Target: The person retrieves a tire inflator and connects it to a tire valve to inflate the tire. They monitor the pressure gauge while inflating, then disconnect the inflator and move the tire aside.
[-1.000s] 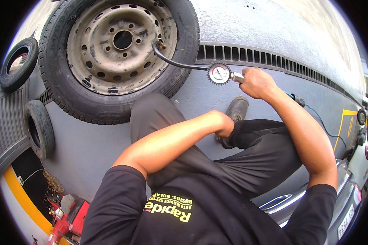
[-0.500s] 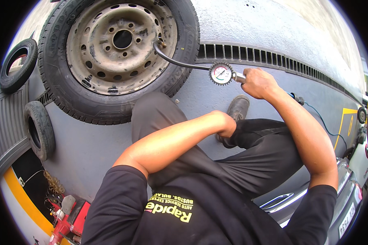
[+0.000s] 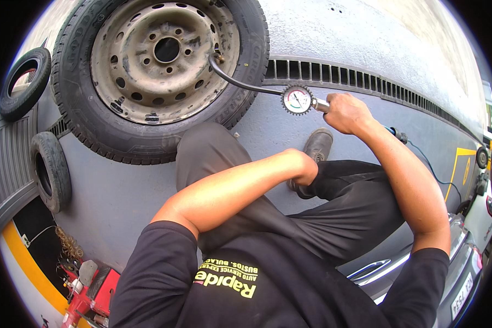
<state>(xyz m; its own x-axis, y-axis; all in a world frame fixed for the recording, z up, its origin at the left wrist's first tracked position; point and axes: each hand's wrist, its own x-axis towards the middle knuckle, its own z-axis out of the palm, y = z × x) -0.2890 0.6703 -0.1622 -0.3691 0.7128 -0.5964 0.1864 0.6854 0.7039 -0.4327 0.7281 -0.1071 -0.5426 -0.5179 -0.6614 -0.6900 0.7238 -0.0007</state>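
Note:
My right hand (image 3: 346, 113) is wrapped around the metal handle of a tire inflator (image 3: 322, 105), whose round pressure gauge (image 3: 297, 100) faces up. From the gauge a black hose (image 3: 240, 84) runs left to the valve on a steel wheel (image 3: 147, 104). The wheel carries a black tire (image 3: 120, 145) and lies with its rim face up at upper left. My left hand (image 3: 304, 168) hangs bent at the wrist over my leg, well short of the wheel. Its fingers are hidden from view.
Two loose tires (image 3: 25, 83) (image 3: 51, 172) stand at the far left. A metal drain grate (image 3: 333, 74) crosses the floor beyond the gauge. Red equipment (image 3: 95, 292) sits at lower left, and a parked car (image 3: 462, 284) is behind me at lower right. A thin blue air line (image 3: 429, 164) trails right.
The gauge needle has swung to a different position on the dial. My right hand keeps its grip on the inflator, and the rest of the scene has shifted only slightly.

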